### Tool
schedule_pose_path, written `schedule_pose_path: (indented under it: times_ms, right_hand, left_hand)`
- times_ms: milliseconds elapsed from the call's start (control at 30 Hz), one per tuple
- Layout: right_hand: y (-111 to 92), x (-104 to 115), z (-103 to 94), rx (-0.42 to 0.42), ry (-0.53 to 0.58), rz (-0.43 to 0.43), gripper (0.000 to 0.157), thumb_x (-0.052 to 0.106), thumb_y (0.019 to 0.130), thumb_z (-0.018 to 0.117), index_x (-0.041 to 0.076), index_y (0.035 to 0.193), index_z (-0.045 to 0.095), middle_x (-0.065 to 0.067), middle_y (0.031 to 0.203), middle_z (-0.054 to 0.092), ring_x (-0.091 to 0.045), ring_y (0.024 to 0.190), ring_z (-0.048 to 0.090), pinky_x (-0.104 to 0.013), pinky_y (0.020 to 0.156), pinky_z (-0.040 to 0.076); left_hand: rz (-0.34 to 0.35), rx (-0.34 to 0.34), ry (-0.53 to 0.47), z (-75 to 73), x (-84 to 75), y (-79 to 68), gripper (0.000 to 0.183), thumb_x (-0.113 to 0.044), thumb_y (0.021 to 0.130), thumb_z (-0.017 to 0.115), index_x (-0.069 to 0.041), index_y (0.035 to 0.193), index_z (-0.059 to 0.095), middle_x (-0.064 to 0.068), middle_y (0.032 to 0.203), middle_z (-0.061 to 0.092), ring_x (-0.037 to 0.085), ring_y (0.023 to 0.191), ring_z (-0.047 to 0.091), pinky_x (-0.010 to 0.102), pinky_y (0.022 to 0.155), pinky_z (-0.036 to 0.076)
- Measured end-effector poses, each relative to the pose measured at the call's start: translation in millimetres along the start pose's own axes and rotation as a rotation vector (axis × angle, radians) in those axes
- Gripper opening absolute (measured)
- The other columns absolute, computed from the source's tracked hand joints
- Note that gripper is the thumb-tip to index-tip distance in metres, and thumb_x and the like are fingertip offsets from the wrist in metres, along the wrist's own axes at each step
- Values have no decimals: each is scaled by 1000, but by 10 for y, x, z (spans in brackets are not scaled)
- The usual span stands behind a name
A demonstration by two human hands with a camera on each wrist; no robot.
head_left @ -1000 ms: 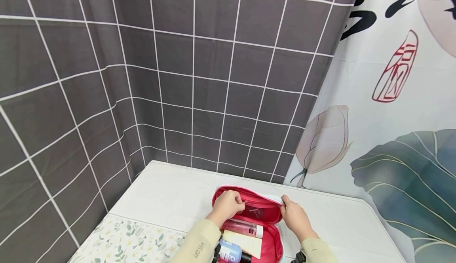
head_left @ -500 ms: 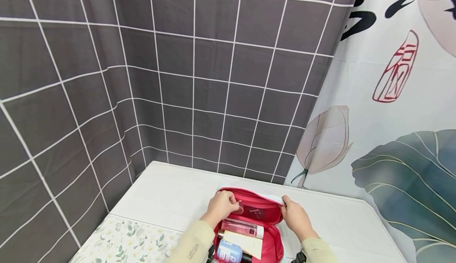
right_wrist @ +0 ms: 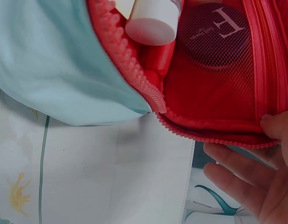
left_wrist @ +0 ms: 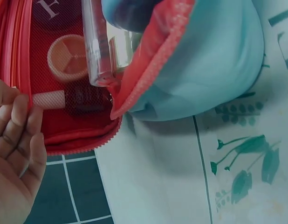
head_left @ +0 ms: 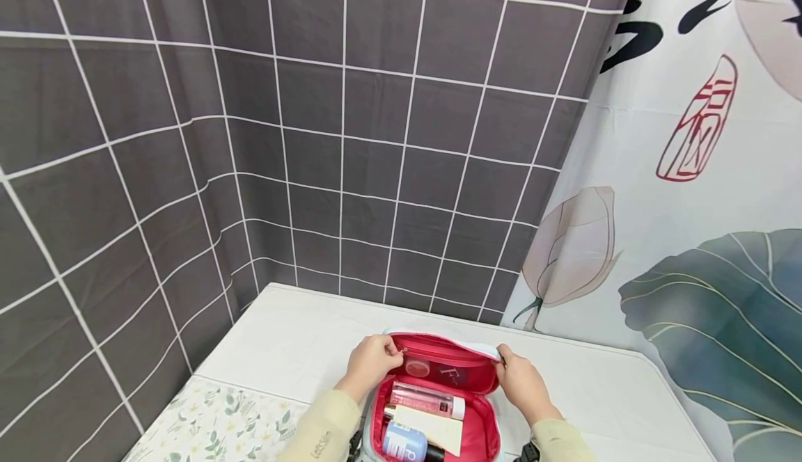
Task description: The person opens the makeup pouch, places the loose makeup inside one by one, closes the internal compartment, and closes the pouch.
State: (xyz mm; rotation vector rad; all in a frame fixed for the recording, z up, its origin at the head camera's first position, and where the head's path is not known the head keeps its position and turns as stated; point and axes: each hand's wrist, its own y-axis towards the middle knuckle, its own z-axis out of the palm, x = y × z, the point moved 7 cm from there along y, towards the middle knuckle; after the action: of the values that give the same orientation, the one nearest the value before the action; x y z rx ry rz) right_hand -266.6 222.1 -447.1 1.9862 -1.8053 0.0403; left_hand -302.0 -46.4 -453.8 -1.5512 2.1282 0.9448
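Red-lined pouch (head_left: pixel 481 424) sits unzipped on white table (head_left: pixel 313 340), lid (head_left: pixel 482 378) raised; left hand (head_left: pixel 371 363) pinches the mesh pocket zipper (left_wrist: pixel 17 46) at its left end, probably by the pull, though fingers hide it, while right hand (head_left: pixel 521 384) grips the lid's right edge, thumb inside. Pink bottle (head_left: pixel 421 399), cream tube (head_left: pixel 438 431) and blue bottle (head_left: pixel 403 441) lie in the base; mesh pocket (right_wrist: pixel 204 98) shows dark round compact (right_wrist: pixel 214 37), orange-toned round case (left_wrist: pixel 68 57) and small dark bottle (left_wrist: pixel 85 98).
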Motion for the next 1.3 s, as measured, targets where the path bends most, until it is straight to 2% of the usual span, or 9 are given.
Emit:
schedule_pose_path:
  times_ms: [400, 567, 767, 933, 1033, 1100, 1167, 1233, 1300]
  right_hand:
    - [-3, -18, -5, -14, -3, 2, 11, 4, 83, 57, 4, 93, 54, -12, 70, 61, -26, 58, 56, -44, 53, 46]
    - [0, -25, 2, -15, -3, 4, 12, 4, 83, 57, 3, 94, 54, -13, 71, 62, -27, 60, 58, -45, 54, 47]
    - [2, -15, 22, 15, -1, 19, 16, 3, 83, 56, 0, 99, 55, -17, 81, 65, -29, 67, 62, -46, 60, 49]
    - [-1, 2, 34, 27, 0, 28, 18, 3, 84, 57, -2, 101, 55, -19, 86, 65, -30, 72, 64, -46, 64, 51]
    - [1, 9, 41, 35, 5, 30, 19, 3, 84, 58, -2, 102, 55, -19, 88, 65, -31, 74, 64, -46, 64, 51]
    - [4, 1, 48, 38, 13, 33, 19, 3, 84, 57, -1, 103, 56, -20, 88, 66, -31, 74, 64, -46, 65, 51]
    - [2, -13, 53, 42, 27, 37, 20, 3, 84, 56, -2, 104, 56, -20, 89, 66, -32, 77, 64, -46, 67, 51]
    - [-5, -39, 54, 42, 43, 45, 21, 4, 85, 55, -2, 105, 56, -20, 90, 65, -32, 80, 64, -46, 69, 51]
    - [-14, -65, 65, 46, 78, 48, 19, 4, 85, 56, -2, 103, 57, -18, 90, 65, -31, 79, 63, -45, 68, 51]
  left_hand:
    - [-29, -74, 24, -63, 92, -1, 19, -20, 69, 69, -20, 58, 54, -12, 55, 50, 6, 52, 44, 25, 50, 37]
    - [-86, -134, 26, -103, 159, -10, 19, -19, 69, 68, -19, 58, 52, -10, 55, 50, 7, 52, 45, 26, 49, 36]
    - [-138, -197, 25, -135, 191, -30, 20, -18, 68, 67, -18, 58, 49, -9, 54, 48, 9, 51, 45, 28, 48, 36]
    - [-148, -241, 47, -153, 192, -45, 20, -16, 68, 66, -18, 58, 48, -8, 52, 47, 11, 50, 46, 29, 48, 36]
    - [-129, -268, 77, -174, 182, -52, 21, -15, 67, 64, -18, 57, 46, -8, 51, 44, 11, 48, 44, 29, 47, 35]
    - [-108, -265, 103, -178, 177, -48, 22, -14, 68, 63, -18, 57, 44, -8, 50, 41, 11, 48, 43, 28, 46, 34]
    - [-92, -226, 132, -164, 188, -35, 22, -16, 69, 61, -18, 59, 42, -7, 50, 38, 11, 48, 41, 28, 46, 33]
    - [-104, -165, 159, -140, 230, -15, 19, -22, 70, 61, -16, 66, 43, -5, 52, 39, 13, 49, 41, 30, 46, 33]
    - [-135, -83, 156, -100, 302, -1, 22, -28, 71, 60, -13, 81, 48, -2, 55, 44, 15, 51, 43, 32, 47, 35]
